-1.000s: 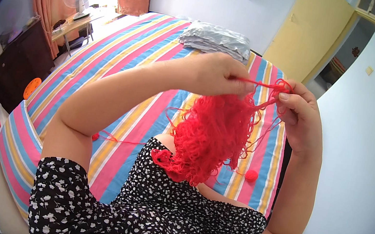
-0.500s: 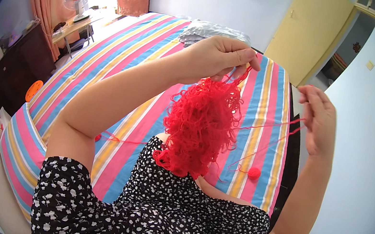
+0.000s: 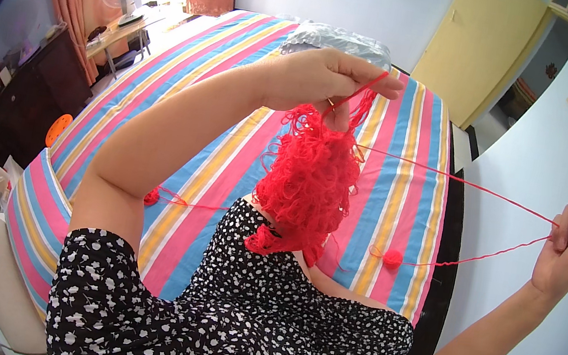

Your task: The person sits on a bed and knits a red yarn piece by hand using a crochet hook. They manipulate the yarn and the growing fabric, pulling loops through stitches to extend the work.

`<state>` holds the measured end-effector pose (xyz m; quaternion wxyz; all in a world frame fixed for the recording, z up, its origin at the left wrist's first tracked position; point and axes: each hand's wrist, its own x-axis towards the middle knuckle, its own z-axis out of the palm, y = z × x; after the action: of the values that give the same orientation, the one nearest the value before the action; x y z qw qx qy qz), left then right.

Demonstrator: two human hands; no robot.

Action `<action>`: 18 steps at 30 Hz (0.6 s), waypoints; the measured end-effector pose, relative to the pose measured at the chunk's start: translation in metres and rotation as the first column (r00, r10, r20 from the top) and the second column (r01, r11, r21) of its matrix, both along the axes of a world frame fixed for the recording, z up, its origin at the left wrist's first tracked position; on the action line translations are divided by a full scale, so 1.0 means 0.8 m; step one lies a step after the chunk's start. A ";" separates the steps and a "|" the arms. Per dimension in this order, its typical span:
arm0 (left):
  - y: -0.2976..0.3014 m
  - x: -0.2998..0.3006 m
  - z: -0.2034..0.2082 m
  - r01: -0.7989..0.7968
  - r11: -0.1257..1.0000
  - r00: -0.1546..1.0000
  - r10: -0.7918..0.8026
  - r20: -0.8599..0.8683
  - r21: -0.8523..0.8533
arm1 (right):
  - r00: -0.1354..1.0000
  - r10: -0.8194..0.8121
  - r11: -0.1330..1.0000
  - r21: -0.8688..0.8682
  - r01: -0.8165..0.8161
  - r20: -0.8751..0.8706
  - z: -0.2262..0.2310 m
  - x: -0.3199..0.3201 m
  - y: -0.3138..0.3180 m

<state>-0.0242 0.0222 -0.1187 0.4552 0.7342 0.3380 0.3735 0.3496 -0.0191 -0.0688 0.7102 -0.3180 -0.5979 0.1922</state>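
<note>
Now the left hand (image 3: 316,83) is up over the bed (image 3: 399,195), fingers closed on the top of a curly bundle of red yarn (image 3: 309,178), with a loop of it crossing the fingers. Below that grip hangs the bundle, thick and tangled, in front of the person's black-and-white flowered top (image 3: 277,323). Out wide goes the right hand (image 3: 564,241), well apart from the left and in front of the pale wall (image 3: 508,299), and it's pinching a red strand (image 3: 460,180)! One length runs straight from the bundle to those fingers; another slopes back, a little wavy, to a small red ball (image 3: 392,259) on the striped cover. Over on the left, a second ball (image 3: 152,197) sits just beside the left arm, a thread trailing from it. Folded bedding (image 3: 341,43) lies at the far end.
</note>
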 end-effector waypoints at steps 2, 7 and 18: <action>0.002 -0.003 -0.004 0.012 1.000 1.000 -0.011 -0.028 0.018 | 1.000 0.002 1.000 -0.002 -0.002 -0.028 0.001 0.005 0.001; 0.005 -0.001 -0.007 -0.031 0.999 0.995 0.033 -0.089 0.026 | 0.999 -0.019 0.998 -0.053 0.021 0.031 -0.002 0.009 0.001; 0.006 0.011 -0.018 -0.051 0.998 0.997 0.049 -0.067 -0.038 | 0.886 0.125 0.992 -0.047 -0.117 0.447 -0.040 0.039 -0.041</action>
<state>-0.0158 0.0273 -0.1332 0.4487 0.7283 0.3786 0.3534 0.3804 -0.0516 -0.1005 0.5367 -0.3224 -0.7626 0.1630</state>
